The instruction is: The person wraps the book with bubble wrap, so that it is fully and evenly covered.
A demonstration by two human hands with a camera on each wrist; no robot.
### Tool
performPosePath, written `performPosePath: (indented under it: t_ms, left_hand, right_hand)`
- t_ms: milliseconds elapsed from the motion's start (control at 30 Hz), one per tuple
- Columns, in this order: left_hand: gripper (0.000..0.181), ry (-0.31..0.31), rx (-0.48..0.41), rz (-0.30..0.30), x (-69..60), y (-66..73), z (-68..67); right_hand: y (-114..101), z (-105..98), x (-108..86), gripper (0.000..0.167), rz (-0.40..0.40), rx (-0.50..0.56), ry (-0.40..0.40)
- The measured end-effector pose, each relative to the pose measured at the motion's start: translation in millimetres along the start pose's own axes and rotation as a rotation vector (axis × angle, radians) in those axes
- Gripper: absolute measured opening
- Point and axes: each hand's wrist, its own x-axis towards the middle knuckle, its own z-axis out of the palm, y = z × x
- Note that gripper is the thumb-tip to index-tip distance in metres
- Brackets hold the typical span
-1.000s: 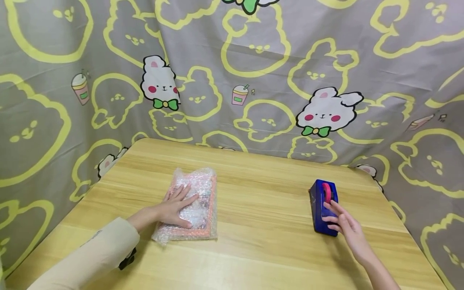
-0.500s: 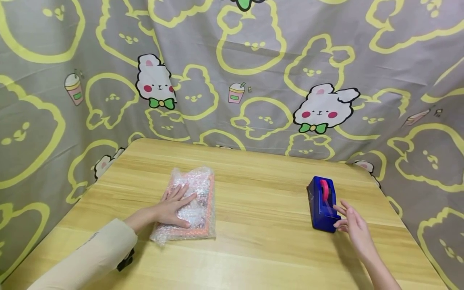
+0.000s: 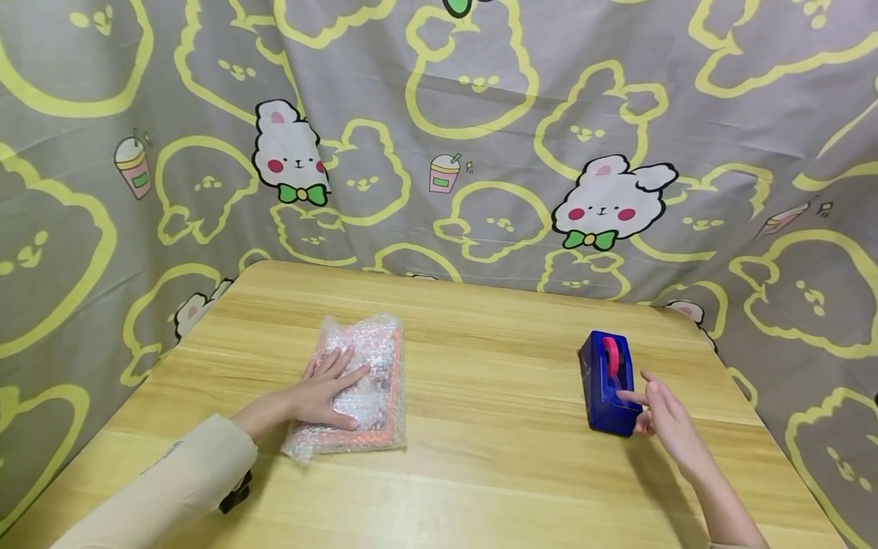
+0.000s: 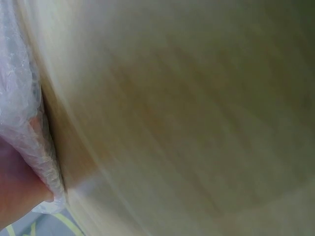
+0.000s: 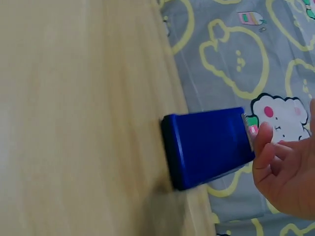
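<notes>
My left hand (image 3: 329, 396) rests with spread fingers on a flat orange-bordered item in bubble wrap (image 3: 380, 415), pressing it to the table. In the left wrist view, the edge of the bubble-wrapped item (image 4: 22, 93) shows at the left with part of the hand (image 4: 19, 189). My right hand (image 3: 668, 423) is at the front end of a blue tape dispenser (image 3: 610, 412). One finger stretches over the dispenser, by the tape leading from the pink-cored roll (image 3: 612, 357). In the right wrist view, fingers (image 5: 266, 152) are bent beside the dispenser's toothed edge (image 5: 248, 130); no clear grip on the tape shows.
The wooden table (image 3: 480, 473) stands against a grey curtain (image 3: 384, 99) with yellow cartoon outlines and white rabbits. Bare tabletop lies between the wrapped item and the dispenser. A black object (image 3: 236, 494) shows beneath the left sleeve (image 3: 185, 465).
My right hand drew back from over the dispenser to its front end, then one finger reached in by the tape. The left hand stays on the wrapped item. The head view shifted slightly.
</notes>
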Motion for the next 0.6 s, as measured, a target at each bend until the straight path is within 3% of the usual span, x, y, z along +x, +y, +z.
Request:
performPosePath:
  t_ms: [67,300,433,600]
  left_hand:
    - [0.096,-0.006,-0.007,-0.002,0.1,-0.2,0.4]
    - [0.095,0.003,-0.009,-0.004,-0.6,-1.6,1.1]
    - [0.095,0.011,-0.011,0.006,-1.0,-1.5,0.4]
    - [0.095,0.012,-0.008,0.009,-0.7,-1.4,0.5]
  right_hand:
    - [-1,0,1.1,0.056,0.013,0.044,-0.009]
    - [1,4,-3.5,0.067,0.098,0.383,-0.001]
    - [7,7,-7.3,0.067,0.105,0.44,0.027]
    - [13,12,-9.8,0.042,0.087,0.588,0.063]
